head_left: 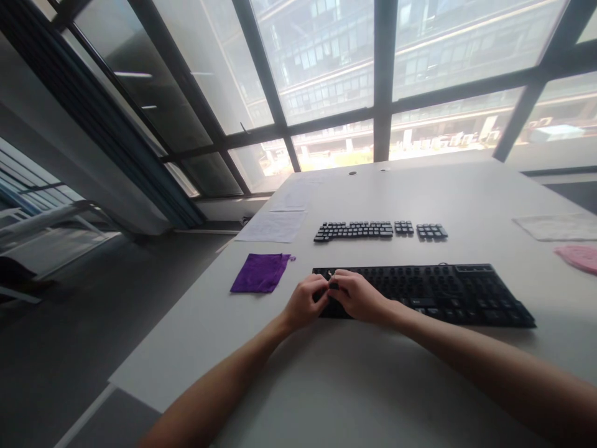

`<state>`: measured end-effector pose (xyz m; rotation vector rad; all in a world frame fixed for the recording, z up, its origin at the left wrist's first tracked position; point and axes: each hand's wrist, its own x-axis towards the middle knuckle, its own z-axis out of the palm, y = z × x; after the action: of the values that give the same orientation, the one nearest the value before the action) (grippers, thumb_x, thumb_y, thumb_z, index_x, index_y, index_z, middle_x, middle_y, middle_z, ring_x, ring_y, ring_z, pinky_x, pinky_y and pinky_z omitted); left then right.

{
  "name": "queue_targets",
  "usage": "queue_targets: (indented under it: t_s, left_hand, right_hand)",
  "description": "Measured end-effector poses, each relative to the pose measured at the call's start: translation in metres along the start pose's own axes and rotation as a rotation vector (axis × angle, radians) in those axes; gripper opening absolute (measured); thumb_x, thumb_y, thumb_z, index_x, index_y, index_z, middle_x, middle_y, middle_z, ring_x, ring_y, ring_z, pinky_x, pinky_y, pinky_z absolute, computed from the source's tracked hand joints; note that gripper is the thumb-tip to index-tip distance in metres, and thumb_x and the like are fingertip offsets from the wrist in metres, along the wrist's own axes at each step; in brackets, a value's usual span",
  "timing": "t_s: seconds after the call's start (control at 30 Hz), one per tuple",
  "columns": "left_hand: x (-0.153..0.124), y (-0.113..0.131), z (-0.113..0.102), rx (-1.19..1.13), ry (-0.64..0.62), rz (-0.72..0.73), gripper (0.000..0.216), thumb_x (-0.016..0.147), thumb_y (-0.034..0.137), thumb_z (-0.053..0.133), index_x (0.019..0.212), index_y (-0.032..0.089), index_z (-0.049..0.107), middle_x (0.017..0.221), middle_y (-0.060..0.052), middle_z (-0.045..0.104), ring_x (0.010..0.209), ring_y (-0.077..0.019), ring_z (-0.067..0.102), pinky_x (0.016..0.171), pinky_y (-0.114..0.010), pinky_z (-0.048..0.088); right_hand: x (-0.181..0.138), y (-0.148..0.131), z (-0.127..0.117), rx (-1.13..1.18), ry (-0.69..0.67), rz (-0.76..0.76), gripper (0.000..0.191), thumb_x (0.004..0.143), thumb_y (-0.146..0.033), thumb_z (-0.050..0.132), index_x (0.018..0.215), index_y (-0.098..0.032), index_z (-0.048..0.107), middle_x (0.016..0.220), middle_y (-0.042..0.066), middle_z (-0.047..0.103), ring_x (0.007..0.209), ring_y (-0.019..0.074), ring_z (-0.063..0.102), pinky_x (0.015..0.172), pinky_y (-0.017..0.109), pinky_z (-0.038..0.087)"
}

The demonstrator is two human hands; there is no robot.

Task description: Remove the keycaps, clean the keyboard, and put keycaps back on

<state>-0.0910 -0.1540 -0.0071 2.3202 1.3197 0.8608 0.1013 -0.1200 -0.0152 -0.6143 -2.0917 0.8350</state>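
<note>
A black keyboard point(420, 289) lies on the white table, with most of its keycaps off and a few still on near its lower edge. Over its left end my two hands meet, fingertips close together. My left hand point(305, 303) is closed in a pinch; what its fingers hold is hidden. My right hand point(358, 295) is also closed, its fingers pinching a small black piece that looks like a keycap point(333, 285). A thin pale tip sticks up by these fingers, too small to name. Beyond the keyboard, loose black keycaps point(357, 231) lie in blocks set out like a keyboard.
A purple cloth pouch point(260, 272) lies left of the keyboard, with paper sheets point(273, 226) behind it. To the right are a pink item point(578, 256) and a pale flat sheet point(557, 227). The white table point(196, 348) drops off along its left edge; large windows stand behind.
</note>
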Motion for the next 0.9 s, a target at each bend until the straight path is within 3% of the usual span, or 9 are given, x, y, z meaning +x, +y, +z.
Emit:
queue_targets:
  t_s: [0.13,0.2,0.4,0.6,0.9]
  left_hand:
    - [0.0,0.003,-0.004,0.059,-0.127,0.082,0.009,0.084,0.017,0.059,0.09,0.02,0.065,0.087,-0.005,0.064,0.086,-0.0216,0.058,0.079,-0.034,0.047]
    - [0.0,0.002,-0.004,0.078,-0.148,0.088,0.007,0.082,0.019,0.064,0.089,0.02,0.064,0.089,-0.006,0.064,0.087,-0.0221,0.057,0.078,-0.034,0.048]
    - [0.003,-0.005,0.004,0.079,-0.101,0.034,0.019,0.085,0.038,0.073,0.083,0.02,0.067,0.087,-0.004,0.065,0.085,-0.0216,0.058,0.078,-0.035,0.047]
    - [0.004,-0.001,0.009,0.028,-0.058,-0.03,0.013,0.091,0.033,0.066,0.093,0.021,0.069,0.091,-0.005,0.066,0.089,-0.0212,0.061,0.082,-0.035,0.048]
    - [0.004,0.0,0.014,-0.044,0.103,0.001,0.017,0.095,0.037,0.06,0.097,0.02,0.065,0.096,-0.005,0.065,0.093,-0.0205,0.061,0.084,-0.033,0.048]
  right_hand:
    - [-0.004,-0.005,0.0,-0.144,-0.096,-0.101,0.015,0.093,-0.018,0.052,0.093,-0.021,0.067,0.086,0.006,0.063,0.075,0.0182,0.056,0.069,0.028,0.043]
    - [-0.004,-0.004,0.001,-0.165,-0.089,-0.122,0.014,0.092,-0.018,0.053,0.093,-0.021,0.067,0.085,0.006,0.064,0.075,0.0185,0.056,0.07,0.029,0.042]
    - [-0.001,0.005,0.003,0.049,0.042,0.033,0.021,0.093,-0.021,0.054,0.073,-0.019,0.059,0.072,0.001,0.061,0.066,0.0154,0.053,0.065,0.027,0.041]
    - [0.002,0.01,-0.001,0.24,0.106,0.222,0.024,0.093,-0.026,0.053,0.071,-0.018,0.058,0.061,-0.001,0.057,0.059,0.0137,0.052,0.057,0.025,0.038]
    - [0.005,0.012,-0.001,0.218,0.234,0.187,0.02,0.092,-0.027,0.057,0.076,-0.017,0.061,0.063,-0.002,0.057,0.061,0.0129,0.052,0.061,0.025,0.04]
